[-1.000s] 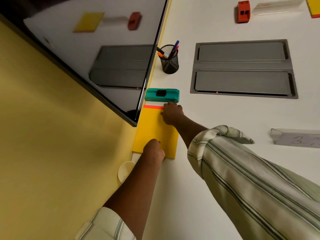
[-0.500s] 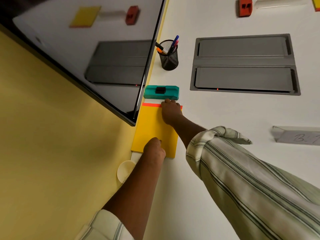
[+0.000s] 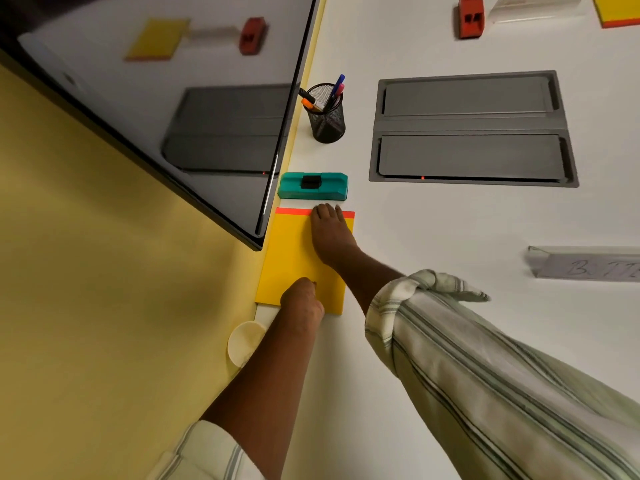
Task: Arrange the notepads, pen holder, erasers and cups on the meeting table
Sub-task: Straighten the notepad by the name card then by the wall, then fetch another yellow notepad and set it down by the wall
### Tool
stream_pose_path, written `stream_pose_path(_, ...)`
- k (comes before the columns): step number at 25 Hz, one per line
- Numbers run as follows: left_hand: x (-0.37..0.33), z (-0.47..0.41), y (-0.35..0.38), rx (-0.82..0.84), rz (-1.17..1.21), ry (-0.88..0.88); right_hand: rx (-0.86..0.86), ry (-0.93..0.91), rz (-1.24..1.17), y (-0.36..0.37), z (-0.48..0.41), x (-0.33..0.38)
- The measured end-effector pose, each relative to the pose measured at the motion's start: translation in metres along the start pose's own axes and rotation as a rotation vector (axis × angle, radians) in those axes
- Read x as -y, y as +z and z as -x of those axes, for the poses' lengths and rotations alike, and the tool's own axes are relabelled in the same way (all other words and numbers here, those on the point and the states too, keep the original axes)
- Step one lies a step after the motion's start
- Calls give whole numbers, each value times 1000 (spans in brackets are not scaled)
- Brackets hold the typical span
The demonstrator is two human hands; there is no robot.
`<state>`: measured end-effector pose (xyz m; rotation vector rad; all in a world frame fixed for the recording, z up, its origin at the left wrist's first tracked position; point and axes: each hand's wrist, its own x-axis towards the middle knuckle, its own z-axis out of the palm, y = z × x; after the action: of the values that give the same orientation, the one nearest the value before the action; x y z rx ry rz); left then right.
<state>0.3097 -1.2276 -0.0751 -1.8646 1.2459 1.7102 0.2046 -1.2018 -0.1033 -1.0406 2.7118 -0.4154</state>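
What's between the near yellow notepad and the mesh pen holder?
Head view: the teal eraser, lying crosswise, touching neither the yellow notepad nor the pen holder.

- A glossy black screen (image 3: 207, 116) stood along the left edge of the table (image 3: 450, 306), mirroring the tabletop.
- A grey two-flap hatch (image 3: 471, 129) lay sunk in the table's middle, with a small red light at its near rim.
- A clear nameplate (image 3: 585, 263) with handwriting stood at the right edge.
- A second nameplate (image 3: 530, 10) stood near the far edge.
- A yellow wall (image 3: 86, 289) ran behind the screen.
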Motion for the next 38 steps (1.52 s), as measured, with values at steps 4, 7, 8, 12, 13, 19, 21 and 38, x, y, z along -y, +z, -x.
stream_pose_path(4,18,3,4,-246,-561,342,-3,-17,-102,8,39,-9)
stream_pose_path(7,71,55,22,-209,-256,332,-96,86,-105,-12,104,-36)
stream_pose_path(8,72,52,23,-220,-167,329,-79,86,-126,-13,103,-34)
stream_pose_path(12,80,65,19,-417,-381,489,-33,135,-153,-7,121,-26)
stream_pose_path(13,87,73,21,-410,-424,588,-47,164,-168,-12,131,-30)
stream_pose_path(19,135,110,18,-343,-607,941,-122,248,-149,-29,210,-29)
stream_pose_path(21,149,124,10,-325,-674,1045,-132,277,-137,-37,238,-23)
stream_pose_path(38,296,249,-40,19,-659,1393,-202,492,-56,-106,515,93)
